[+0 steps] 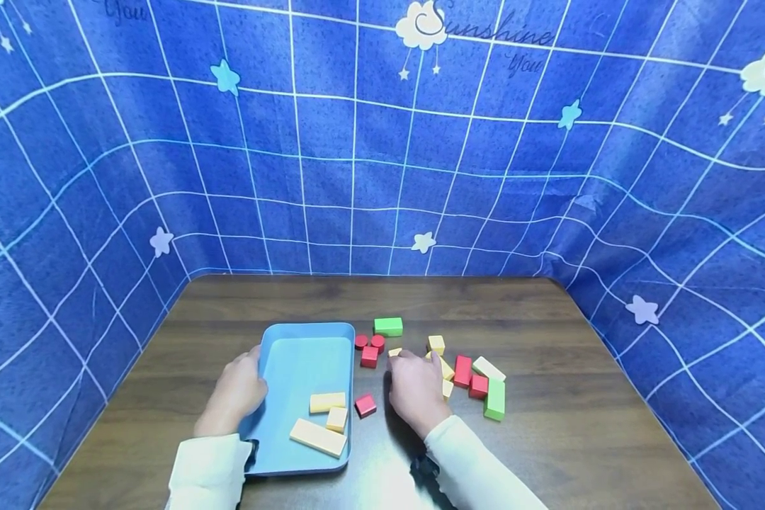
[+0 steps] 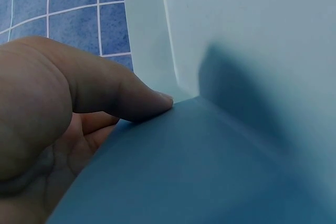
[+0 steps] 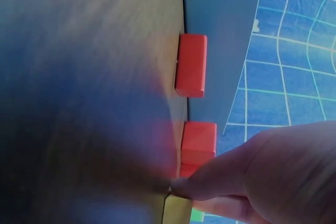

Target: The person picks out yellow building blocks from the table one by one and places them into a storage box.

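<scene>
My left hand (image 1: 241, 382) grips the left rim of a blue tray (image 1: 306, 338). In the left wrist view its thumb (image 2: 131, 95) presses on the tray wall, with other fingers outside. Three yellow blocks lie in the tray's near right part. Right of the tray, my right hand (image 1: 416, 388) reaches down into a group of loose blocks. Its thumb and a finger pinch at a small yellow block (image 3: 177, 211), partly cut off by the right wrist frame. More yellow blocks (image 1: 448, 368) lie beside and partly under this hand.
Between tray and right hand lie a red block (image 1: 365, 405), a red cube (image 1: 370, 356) and two red round pieces (image 1: 377, 343). A green block (image 1: 389, 326) sits farther back. Red, cream and green blocks (image 1: 494, 399) cluster on the right of the wooden table (image 1: 280, 297). Blue cloth surrounds it.
</scene>
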A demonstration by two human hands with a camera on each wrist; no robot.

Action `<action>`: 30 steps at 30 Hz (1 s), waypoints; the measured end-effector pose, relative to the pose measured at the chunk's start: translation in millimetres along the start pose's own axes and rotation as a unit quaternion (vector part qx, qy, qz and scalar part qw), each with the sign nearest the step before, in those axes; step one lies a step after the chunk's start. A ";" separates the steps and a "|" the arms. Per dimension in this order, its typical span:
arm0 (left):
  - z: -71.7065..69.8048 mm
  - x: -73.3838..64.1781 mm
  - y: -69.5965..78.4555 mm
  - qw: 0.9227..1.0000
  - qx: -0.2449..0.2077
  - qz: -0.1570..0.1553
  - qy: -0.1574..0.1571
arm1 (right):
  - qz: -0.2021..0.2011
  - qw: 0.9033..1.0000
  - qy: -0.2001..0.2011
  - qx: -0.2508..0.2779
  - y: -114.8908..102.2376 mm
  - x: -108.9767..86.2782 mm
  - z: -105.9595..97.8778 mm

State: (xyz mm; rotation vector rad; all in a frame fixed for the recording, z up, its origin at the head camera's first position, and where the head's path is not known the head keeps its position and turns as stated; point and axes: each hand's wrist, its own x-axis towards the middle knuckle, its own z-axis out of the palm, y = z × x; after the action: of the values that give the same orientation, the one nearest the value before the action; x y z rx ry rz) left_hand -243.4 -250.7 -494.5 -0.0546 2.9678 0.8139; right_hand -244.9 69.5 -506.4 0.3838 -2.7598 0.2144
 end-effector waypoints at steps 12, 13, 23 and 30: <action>0.1 -1.8 1.0 1.000 -0.003 0.000 -0.004 | -0.031 0.999 0.008 0.028 5.2 -1.7 2.6; -0.3 -1.6 1.2 1.000 -0.001 0.001 -0.003 | -0.034 0.999 0.004 0.031 5.1 -1.7 1.3; -1.3 1.5 1.6 1.000 -0.002 -0.006 -0.016 | -0.031 0.998 -0.017 0.041 4.9 -3.2 -5.7; -3.1 1.1 2.3 1.000 -0.003 -0.006 -0.016 | -0.014 0.998 -0.030 0.062 3.4 -4.3 -3.0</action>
State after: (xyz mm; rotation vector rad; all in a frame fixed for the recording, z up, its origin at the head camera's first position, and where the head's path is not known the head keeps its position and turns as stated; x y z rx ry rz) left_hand -244.7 -250.3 -490.8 -0.0606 2.9330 0.8142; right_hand -241.1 74.3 -505.5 0.4687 -2.8069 0.3743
